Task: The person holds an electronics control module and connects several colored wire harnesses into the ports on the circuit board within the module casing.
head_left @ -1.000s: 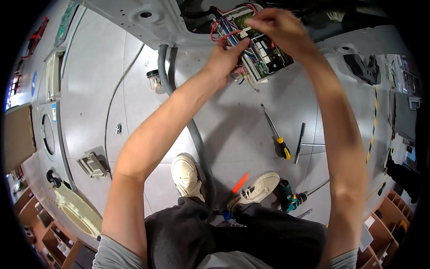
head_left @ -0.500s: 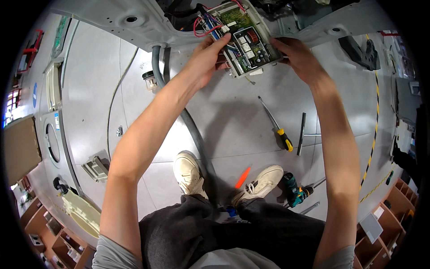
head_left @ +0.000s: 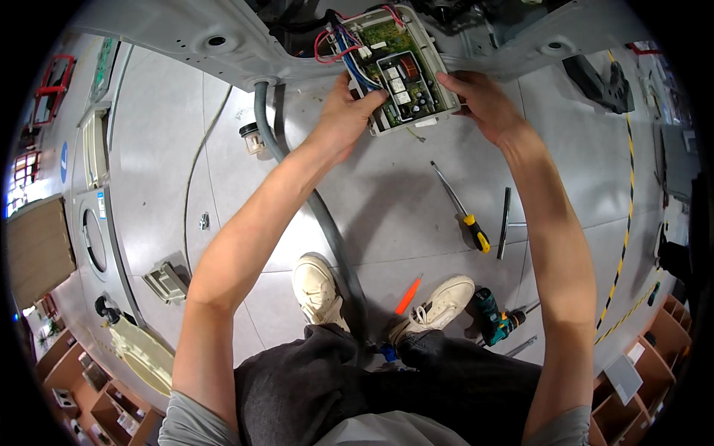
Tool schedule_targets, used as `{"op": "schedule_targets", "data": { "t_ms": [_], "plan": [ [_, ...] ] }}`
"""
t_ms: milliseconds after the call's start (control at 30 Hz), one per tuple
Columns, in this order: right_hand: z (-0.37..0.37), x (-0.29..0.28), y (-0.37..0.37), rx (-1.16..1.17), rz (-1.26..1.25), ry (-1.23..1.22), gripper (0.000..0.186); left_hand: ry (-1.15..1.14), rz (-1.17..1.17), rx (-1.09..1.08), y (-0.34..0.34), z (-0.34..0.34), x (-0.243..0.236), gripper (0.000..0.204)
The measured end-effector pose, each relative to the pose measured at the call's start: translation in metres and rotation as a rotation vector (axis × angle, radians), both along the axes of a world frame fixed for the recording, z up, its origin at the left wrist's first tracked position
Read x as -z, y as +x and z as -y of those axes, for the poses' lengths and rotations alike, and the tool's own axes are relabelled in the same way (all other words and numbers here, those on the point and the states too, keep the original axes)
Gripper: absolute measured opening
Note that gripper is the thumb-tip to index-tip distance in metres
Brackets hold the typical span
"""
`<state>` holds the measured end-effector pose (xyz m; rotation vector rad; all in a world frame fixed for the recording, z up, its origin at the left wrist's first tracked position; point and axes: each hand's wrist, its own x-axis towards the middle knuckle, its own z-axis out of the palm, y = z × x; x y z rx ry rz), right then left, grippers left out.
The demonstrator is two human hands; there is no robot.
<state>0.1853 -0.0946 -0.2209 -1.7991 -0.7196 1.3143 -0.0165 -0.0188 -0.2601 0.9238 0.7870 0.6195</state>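
Note:
Between my hands is a control board [head_left: 405,82] in a pale plastic housing, its green circuitry and relays facing up. My left hand [head_left: 349,111] grips the housing's left side, thumb over the near left corner beside the wires. On the right edge, my right hand [head_left: 480,100] holds on with its thumb on top and the other fingers underneath, partly hidden. Red, blue and white wires [head_left: 343,56] run from the board's left side toward the opening in the grey metal cabinet [head_left: 178,37]. A small loose connector [head_left: 418,137] dangles below the near edge.
A grey hose [head_left: 321,212] runs from the cabinet across the floor past my shoes. On the right lie a yellow-black screwdriver [head_left: 465,212], a black strip [head_left: 503,223], a teal drill [head_left: 492,316] and an orange pointed tool [head_left: 408,294]. A round filter cap [head_left: 253,137] lies left of the hose.
The board's housing has turned to sit straighter and shifted slightly left. My left thumb has moved down to its near corner; my right thumb now rests over the right rim.

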Motion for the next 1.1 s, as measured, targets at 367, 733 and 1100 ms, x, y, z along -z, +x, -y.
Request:
{"op": "schedule_targets", "data": {
  "t_ms": [367, 733, 1100],
  "plan": [
    [-0.033, 0.008, 0.011, -0.002, 0.142, 0.171, 0.046, 0.084, -0.011, 0.022, -0.001, -0.006, 0.008, 0.056],
    [-0.071, 0.024, 0.003, 0.012, 0.047, 0.154, 0.052, 0.005, 0.023, 0.048, -0.001, -0.005, 0.004, 0.057],
    [-0.081, 0.026, -0.003, 0.099, 0.363, -0.042, 0.056, -0.040, 0.024, 0.049, 0.003, 0.009, -0.005, 0.051]
  ]
}}
